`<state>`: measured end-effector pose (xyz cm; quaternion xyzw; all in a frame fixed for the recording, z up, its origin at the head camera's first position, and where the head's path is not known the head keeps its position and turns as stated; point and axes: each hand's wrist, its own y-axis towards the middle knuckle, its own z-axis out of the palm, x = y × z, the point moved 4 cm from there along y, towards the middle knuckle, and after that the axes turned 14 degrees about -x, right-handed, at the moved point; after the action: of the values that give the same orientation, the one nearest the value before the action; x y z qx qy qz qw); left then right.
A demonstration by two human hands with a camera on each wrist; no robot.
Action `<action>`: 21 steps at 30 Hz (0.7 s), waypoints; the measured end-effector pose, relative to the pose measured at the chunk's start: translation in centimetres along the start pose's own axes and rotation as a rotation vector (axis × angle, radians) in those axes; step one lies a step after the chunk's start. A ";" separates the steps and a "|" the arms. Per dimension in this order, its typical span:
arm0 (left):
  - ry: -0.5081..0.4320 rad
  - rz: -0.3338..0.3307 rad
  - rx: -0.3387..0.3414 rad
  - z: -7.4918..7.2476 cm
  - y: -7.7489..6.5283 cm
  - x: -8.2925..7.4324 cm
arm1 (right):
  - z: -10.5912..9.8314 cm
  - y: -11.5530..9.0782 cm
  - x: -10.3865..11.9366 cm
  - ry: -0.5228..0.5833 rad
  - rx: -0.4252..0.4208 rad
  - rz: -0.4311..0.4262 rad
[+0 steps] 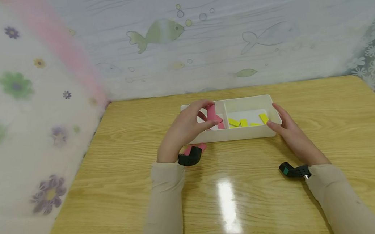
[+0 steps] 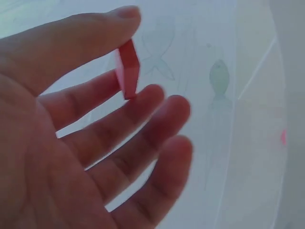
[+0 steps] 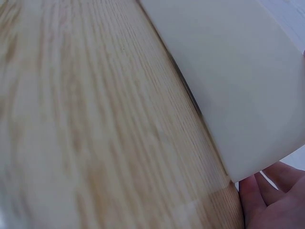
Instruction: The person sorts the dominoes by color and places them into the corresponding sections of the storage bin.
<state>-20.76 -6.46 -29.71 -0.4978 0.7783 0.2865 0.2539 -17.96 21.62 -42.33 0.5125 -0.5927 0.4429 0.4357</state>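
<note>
A white two-compartment box [image 1: 245, 133] stands on the table. Over its left compartment, my left hand [image 1: 188, 126] pinches a pink block [image 1: 211, 111] between thumb and fingers; the left wrist view shows this flat pink block [image 2: 127, 71] edge-on, with the other fingers spread loosely. A few more pink blocks [image 1: 220, 125] lie in that compartment, partly hidden by the hand. Several yellow blocks [image 1: 244, 122] lie in the right compartment. At the box's right end, my right hand [image 1: 290, 133] grips the corner, thumb at the front; in the right wrist view some fingers [image 3: 283, 176] show beside the box wall.
Pink pieces [image 1: 203, 146] lie on the wooden table [image 1: 126, 135] in front of the box, partly covered by the left wrist's black band [image 1: 190, 156]. Behind the table hangs a fish-patterned cloth [image 1: 203, 58]; a flowered cloth [image 1: 19, 143] runs along the left.
</note>
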 end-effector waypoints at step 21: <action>0.076 -0.131 -0.002 2.8 2.2 4.5 | -0.3 0.3 -0.5 -0.010 -0.006 0.009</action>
<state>-24.14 -6.61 -34.39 -0.5585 0.7526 0.2511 0.2420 -18.23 22.01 -42.76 0.5107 -0.5983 0.4406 0.4325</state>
